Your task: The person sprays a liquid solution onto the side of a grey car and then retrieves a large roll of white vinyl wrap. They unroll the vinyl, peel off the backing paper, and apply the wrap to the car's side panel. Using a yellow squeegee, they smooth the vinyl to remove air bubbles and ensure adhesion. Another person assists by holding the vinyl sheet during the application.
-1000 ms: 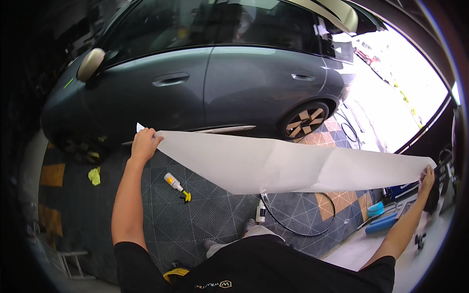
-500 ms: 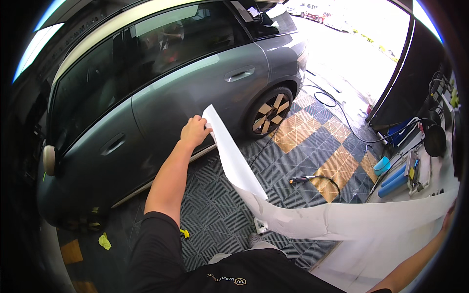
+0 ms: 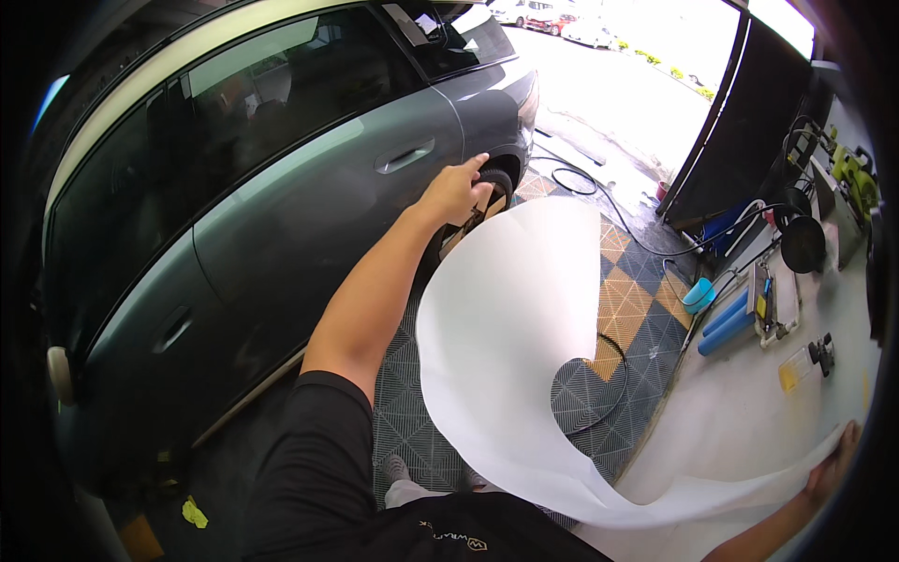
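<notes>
The left hand [image 3: 456,190] is now swinging its pinched end of the white film sheet [image 3: 510,337] up beside the grey car door [image 3: 309,215], while the right hand [image 3: 830,468] is gripping the far corner, so the sheet is curling instead of stretched flat.

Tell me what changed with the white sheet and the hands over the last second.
The left hand swung its end of the white film sheet from stretched flat before the grey car up toward the rear door, so the sheet now curls in a loop. The right hand keeps its grip on the other end, low by the workbench.
</notes>
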The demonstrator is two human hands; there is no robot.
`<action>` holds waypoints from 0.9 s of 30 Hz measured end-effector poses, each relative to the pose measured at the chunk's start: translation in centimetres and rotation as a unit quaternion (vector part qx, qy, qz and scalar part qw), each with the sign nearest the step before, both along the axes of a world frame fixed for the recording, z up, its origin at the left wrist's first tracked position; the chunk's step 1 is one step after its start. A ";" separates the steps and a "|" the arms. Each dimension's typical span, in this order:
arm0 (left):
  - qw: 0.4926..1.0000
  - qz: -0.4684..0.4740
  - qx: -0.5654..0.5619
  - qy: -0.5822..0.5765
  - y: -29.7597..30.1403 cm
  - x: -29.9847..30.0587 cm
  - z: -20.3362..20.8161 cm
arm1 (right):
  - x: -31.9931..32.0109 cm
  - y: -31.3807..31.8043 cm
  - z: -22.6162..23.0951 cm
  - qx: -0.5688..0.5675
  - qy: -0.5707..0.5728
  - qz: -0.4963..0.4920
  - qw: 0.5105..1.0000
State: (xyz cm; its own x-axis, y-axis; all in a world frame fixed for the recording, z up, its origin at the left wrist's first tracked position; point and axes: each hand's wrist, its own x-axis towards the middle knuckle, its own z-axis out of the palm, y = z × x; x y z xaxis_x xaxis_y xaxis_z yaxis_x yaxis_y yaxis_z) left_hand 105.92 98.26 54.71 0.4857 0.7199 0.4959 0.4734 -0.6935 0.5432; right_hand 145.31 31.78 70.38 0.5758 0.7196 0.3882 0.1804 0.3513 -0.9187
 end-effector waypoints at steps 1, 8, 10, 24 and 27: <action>0.999 0.014 -0.012 -0.039 0.0 -1.1 1.8 | -2.3 2.3 -1.8 0.035 -0.036 -0.093 0.994; 0.917 -0.311 -0.036 -0.245 -23.7 -8.4 3.2 | -29.9 26.6 -10.9 -0.076 -0.154 -0.103 0.980; 0.913 -0.279 -0.139 -0.263 -25.7 -10.9 1.0 | -36.2 31.0 -12.2 -0.088 -0.201 -0.046 0.975; 0.948 -0.046 -0.250 -0.193 -20.8 -14.5 -4.6 | -41.4 39.3 -22.0 -0.061 -0.094 0.243 0.964; 0.976 0.006 -0.180 -0.122 -20.9 -11.9 -5.0 | -37.6 40.8 -23.3 -0.070 -0.039 0.251 0.965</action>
State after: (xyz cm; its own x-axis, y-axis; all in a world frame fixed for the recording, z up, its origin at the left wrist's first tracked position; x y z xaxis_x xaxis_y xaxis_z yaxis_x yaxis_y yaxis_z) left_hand 94.03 77.33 49.72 0.3749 0.8737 0.3099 0.3064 -0.4323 0.8481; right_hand 107.70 72.57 47.05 0.1148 0.9485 0.2952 0.0912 0.2858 -0.9539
